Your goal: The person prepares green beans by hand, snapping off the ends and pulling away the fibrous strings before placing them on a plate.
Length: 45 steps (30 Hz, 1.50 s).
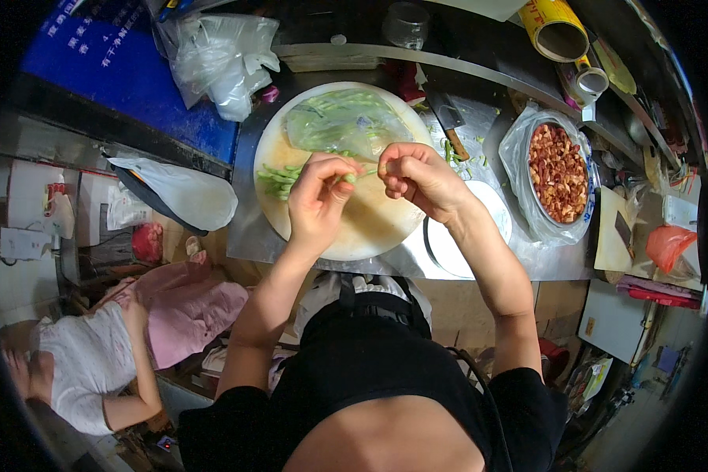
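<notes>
Over a round, pale cutting board (383,227), my left hand (318,203) grips green beans, with a cut or snapped tip (349,177) showing between thumb and fingers. A thin green piece (368,173) stretches from there to my right hand (419,177), whose thumb and forefinger are pinched together at its end. Whether this is a string or part of a bean is too small to tell. Beside my left hand, a small pile of green beans (277,180) lies on the board. Behind both hands rests a clear plastic bag (342,124) with more green beans inside.
Right of the board lie a cleaver (451,121), green scraps (451,154) and a white round item (492,215). Farther right stands a bowl of chopped meat (557,177) over plastic. Plastic bags (224,59) hang at back left. Another person (88,366) is at lower left.
</notes>
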### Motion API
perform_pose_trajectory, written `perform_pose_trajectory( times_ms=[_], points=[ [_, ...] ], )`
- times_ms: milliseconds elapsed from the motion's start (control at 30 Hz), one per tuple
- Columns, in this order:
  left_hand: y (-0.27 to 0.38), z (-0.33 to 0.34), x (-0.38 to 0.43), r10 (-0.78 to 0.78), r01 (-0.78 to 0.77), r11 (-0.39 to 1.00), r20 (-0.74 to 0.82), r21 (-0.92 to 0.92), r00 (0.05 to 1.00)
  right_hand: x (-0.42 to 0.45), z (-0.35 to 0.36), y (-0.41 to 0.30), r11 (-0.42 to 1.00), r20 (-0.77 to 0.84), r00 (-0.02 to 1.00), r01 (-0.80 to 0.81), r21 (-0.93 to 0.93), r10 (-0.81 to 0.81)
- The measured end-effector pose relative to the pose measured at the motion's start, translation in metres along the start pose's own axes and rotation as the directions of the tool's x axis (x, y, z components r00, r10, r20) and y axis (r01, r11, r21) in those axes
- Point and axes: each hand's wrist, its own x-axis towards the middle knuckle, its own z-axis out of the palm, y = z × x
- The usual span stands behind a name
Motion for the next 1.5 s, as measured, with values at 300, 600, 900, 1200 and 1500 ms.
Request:
perform_pose_trajectory(
  times_ms=[300, 600, 900, 1200, 1500],
  points=[
    [-0.011, -0.042, 0.021, -0.482, 0.069, 0.647, -0.337, -0.760, 0.809, 0.013, -0.127, 0.043, -0.055, -0.116, 0.623, -0.250, -0.967, -0.774],
    [-0.024, -0.085, 0.036, -0.532, -0.234, 0.196, -0.304, -0.952, 0.790, 0.025, -0.019, 0.122, 0.395, 0.198, 0.850, 0.417, -0.819, -0.488],
    [-0.087, -0.170, -0.029, -0.602, -0.245, 0.392, -0.449, -0.887, 0.660, 0.011, 0.010, 0.094, 0.903, 0.028, 0.982, 0.182, -0.389, -0.186],
    [-0.010, -0.071, -0.048, -0.045, -0.088, 0.528, 0.132, 0.845, 0.990, 0.002, 0.025, 0.065, -0.115, 0.410, 0.685, 0.434, -0.894, -0.602],
    [0.007, -0.001, -0.047, -0.380, 0.427, 0.890, -0.256, 0.161, 0.889, -0.001, 0.039, 0.056, 0.026, 0.279, 0.568, 0.469, -0.883, -0.774]
  ],
)
